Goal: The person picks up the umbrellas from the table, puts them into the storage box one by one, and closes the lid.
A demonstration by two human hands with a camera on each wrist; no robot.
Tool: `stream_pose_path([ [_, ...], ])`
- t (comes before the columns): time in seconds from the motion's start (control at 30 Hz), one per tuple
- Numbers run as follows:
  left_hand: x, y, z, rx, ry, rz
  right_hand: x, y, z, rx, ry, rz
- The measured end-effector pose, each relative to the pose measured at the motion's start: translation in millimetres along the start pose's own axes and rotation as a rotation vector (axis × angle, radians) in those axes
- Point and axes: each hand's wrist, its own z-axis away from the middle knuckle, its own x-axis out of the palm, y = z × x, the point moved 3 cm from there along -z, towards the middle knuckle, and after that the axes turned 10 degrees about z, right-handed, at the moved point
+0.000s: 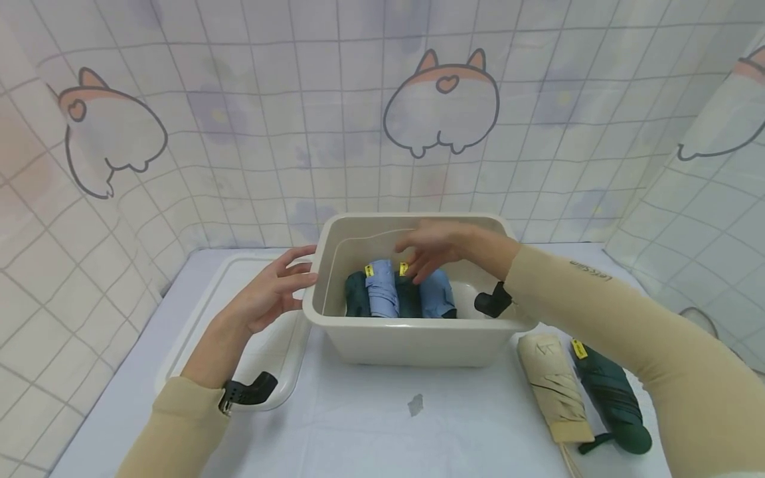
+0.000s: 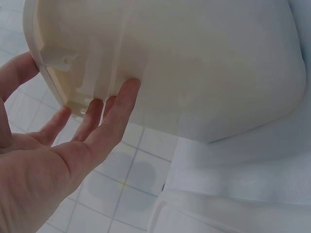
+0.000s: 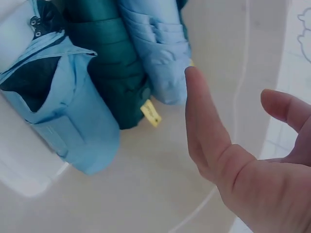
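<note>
A cream plastic bin (image 1: 412, 345) holds a row of folded umbrellas. From left to right lie a dark green umbrella (image 1: 356, 297), a light blue umbrella (image 1: 382, 289), another dark green umbrella (image 1: 409, 299) and a blue umbrella (image 1: 437, 295). My left hand (image 1: 271, 292) touches the bin's left rim and outer side with loosely extended fingers. Inside the bin my right hand (image 1: 433, 245) hovers over the two right-hand umbrellas, holding nothing. Its fingers look extended and apart from the umbrellas in the right wrist view, where a yellow tag (image 3: 151, 113) hangs from the green one.
A beige folded umbrella (image 1: 552, 388) and a dark green folded umbrella (image 1: 612, 395) lie on the table right of the bin. To its left a white lid (image 1: 209, 312) rests flat. A tile-patterned curtain (image 1: 335, 153) surrounds the table's back and sides.
</note>
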Motion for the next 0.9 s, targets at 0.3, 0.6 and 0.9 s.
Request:
stream_pose_path([
  [0.3, -1.0, -1.3, -1.1, 0.002, -0.008, 0.019, -11.5, -10.5, 22.9, -0.079, 0.024, 0.034],
  [0.6, 0.0, -0.2, -1.5, 0.004, -0.005, 0.0, -24.9, -11.7, 58.6, -0.18, 0.04, 0.014],
  [0.9, -0.3, -1.4, -1.5, 0.002, -0.003, -0.008, -33.5, 3.5, 87.3, -0.228, 0.085, -0.005],
])
